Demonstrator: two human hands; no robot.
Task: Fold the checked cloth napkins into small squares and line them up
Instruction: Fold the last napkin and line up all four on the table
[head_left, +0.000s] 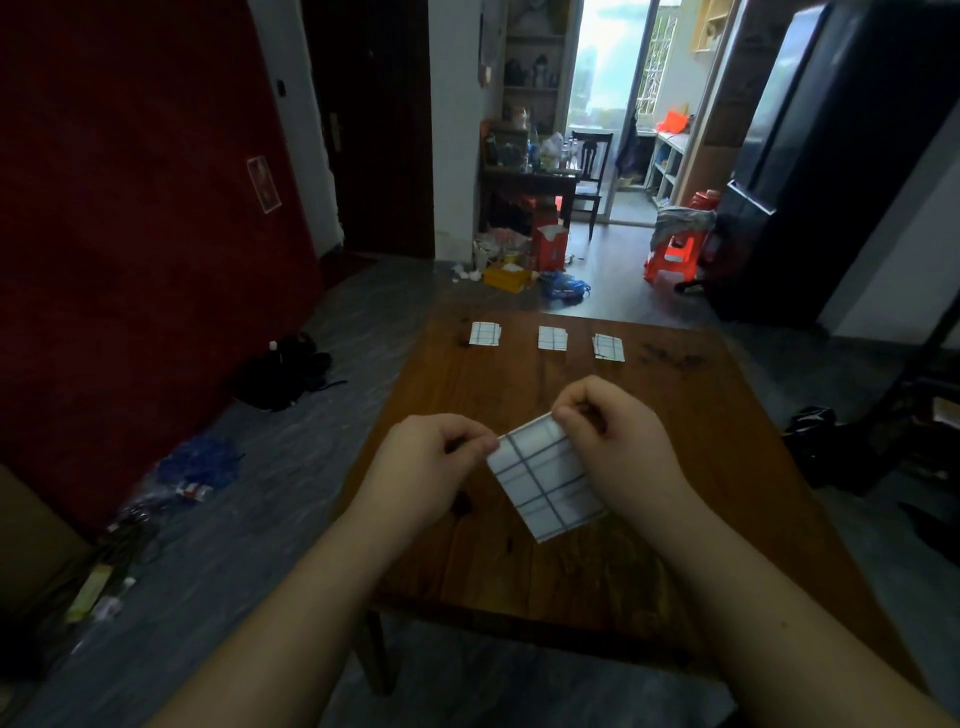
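Note:
A white napkin with dark checks (545, 478), folded into a small rectangle, hangs tilted above the wooden table (675, 441). My left hand (431, 467) pinches its upper left corner. My right hand (618, 447) pinches its upper right corner and covers part of that edge. Three folded checked napkins lie in a row along the table's far edge: the left one (484, 333), the middle one (552, 338) and the right one (608, 347), each apart from the others.
The table's near edge runs below my forearms. Dark bags (283, 374) and scattered litter lie on the grey floor to the left. A red wall stands on the left, a black fridge (831, 156) on the right, and an orange stool (672, 257) beyond the table.

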